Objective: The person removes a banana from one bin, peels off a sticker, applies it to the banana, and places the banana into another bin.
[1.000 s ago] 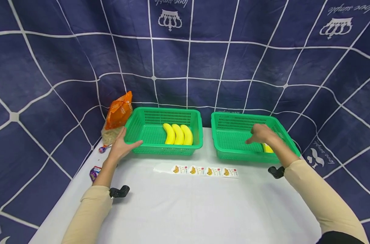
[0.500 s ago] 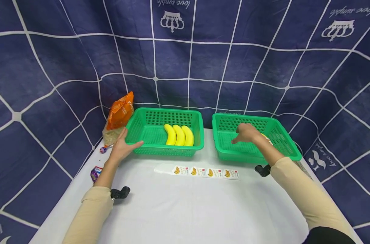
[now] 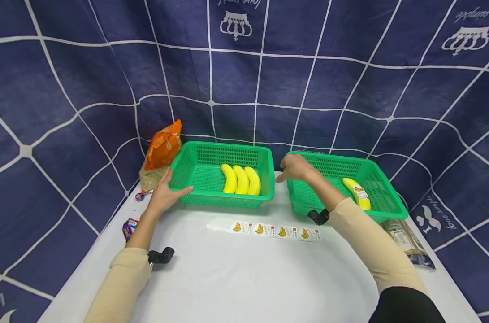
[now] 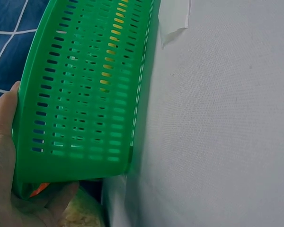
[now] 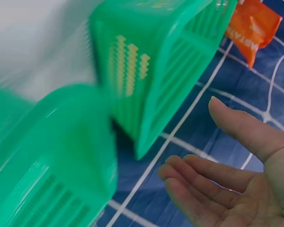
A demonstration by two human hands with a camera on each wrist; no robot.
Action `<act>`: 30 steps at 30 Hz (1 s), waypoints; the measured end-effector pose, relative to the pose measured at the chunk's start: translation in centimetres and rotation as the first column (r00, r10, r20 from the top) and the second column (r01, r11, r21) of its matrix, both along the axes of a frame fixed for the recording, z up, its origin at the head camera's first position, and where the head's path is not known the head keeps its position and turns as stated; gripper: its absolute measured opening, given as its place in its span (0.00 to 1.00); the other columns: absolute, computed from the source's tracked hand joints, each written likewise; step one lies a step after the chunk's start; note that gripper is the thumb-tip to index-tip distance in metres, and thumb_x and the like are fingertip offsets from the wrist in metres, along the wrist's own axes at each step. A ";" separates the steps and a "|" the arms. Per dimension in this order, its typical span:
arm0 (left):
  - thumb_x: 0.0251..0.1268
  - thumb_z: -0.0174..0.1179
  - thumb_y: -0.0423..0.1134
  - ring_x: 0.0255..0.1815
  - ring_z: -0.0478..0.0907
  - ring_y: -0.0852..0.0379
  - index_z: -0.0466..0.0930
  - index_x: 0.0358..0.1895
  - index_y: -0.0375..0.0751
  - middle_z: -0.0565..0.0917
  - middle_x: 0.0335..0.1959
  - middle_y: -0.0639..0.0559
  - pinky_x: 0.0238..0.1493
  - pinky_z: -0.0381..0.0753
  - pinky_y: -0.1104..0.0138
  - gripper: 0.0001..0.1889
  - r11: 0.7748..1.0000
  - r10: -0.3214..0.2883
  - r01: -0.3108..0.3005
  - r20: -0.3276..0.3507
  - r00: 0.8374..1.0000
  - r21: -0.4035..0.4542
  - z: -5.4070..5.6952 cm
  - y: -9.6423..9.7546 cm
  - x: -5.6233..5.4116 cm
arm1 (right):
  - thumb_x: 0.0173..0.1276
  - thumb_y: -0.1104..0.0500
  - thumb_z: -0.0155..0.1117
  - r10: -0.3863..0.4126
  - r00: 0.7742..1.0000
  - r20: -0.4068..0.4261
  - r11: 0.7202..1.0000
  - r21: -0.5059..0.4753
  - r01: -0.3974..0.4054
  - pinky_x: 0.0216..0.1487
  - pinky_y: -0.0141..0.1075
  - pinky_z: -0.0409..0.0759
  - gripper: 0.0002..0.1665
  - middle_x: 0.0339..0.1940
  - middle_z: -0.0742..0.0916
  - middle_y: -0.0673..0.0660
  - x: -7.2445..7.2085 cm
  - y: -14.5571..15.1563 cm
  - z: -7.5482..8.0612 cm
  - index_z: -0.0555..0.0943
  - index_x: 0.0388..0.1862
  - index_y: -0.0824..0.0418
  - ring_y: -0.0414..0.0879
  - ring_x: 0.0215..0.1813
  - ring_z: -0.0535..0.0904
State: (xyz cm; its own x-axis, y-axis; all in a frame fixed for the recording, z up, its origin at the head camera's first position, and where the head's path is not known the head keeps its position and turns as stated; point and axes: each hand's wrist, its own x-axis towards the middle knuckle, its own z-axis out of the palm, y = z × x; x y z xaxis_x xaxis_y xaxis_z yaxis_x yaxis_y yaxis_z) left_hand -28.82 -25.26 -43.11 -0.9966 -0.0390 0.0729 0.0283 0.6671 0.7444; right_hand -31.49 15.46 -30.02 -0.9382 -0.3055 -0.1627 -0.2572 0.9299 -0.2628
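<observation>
My left hand (image 3: 163,195) rests at the left front corner of the left green basket (image 3: 224,201). Its fingers and thumb are spread, and the left wrist view shows them against the basket's rim (image 4: 21,118). Inside that basket, 3 yellow bananas (image 3: 242,180) lie side by side. My right hand (image 3: 296,168) is over the left end of the right green basket (image 3: 341,162). It holds nothing; the right wrist view shows its palm (image 5: 246,194) bare and the fingers loosely bent. One banana (image 3: 356,193) with a sticker on it lies in the right basket.
A strip of banana stickers (image 3: 259,229) lies on the white table before the baskets. An orange-topped bag (image 3: 163,148), a lollipop (image 3: 140,196) and a purple wrapper (image 3: 129,228) are at the left. A clear bag (image 3: 407,242) lies at the right.
My right hand has moved left across the right basket, from near its banana to its left end. That stickered banana now shows fully. My left hand has stayed at the left basket.
</observation>
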 end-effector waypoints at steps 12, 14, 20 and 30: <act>0.51 0.66 0.67 0.79 0.41 0.32 0.35 0.79 0.43 0.38 0.82 0.49 0.74 0.49 0.36 0.62 1.000 0.004 -0.004 0.007 1.000 -0.007 -0.1 0.0 -0.1 | 0.58 0.45 0.74 0.084 0.995 0.044 0.996 0.003 -0.085 0.63 0.47 0.78 0.36 0.66 0.80 0.59 -3.4 -5.7 0.0 0.80 0.61 0.63 0.57 0.68 0.73; 0.51 0.66 0.67 0.79 0.41 0.31 0.35 0.79 0.43 0.38 0.82 0.49 0.74 0.49 0.36 0.62 1.000 0.008 -0.008 0.009 1.000 -0.010 -0.2 0.0 -0.1 | 0.58 0.45 0.73 0.100 0.993 0.061 0.995 -0.005 -0.100 0.63 0.47 0.78 0.36 0.65 0.80 0.58 -4.1 -6.5 -0.1 0.80 0.61 0.62 0.56 0.68 0.73; 0.51 0.66 0.67 0.79 0.41 0.33 0.37 0.79 0.42 0.38 0.82 0.49 0.74 0.48 0.36 0.62 1.000 0.014 -0.014 -0.005 1.000 -0.010 -0.4 -0.1 -0.2 | 0.59 0.45 0.73 0.144 0.985 0.096 0.989 -0.023 -0.143 0.63 0.46 0.78 0.34 0.64 0.81 0.58 -6.1 -8.3 -0.3 0.80 0.60 0.62 0.55 0.66 0.75; 0.52 0.67 0.65 0.80 0.41 0.35 0.39 0.79 0.41 0.40 0.82 0.48 0.75 0.48 0.37 0.61 1.000 0.012 -0.012 -0.027 1.000 0.008 -0.7 0.2 -0.4 | 0.60 0.44 0.72 0.104 0.983 0.151 0.994 -0.049 -0.098 0.60 0.43 0.80 0.36 0.61 0.83 0.58 -9.4 -10.3 -1.2 0.79 0.61 0.64 0.53 0.59 0.81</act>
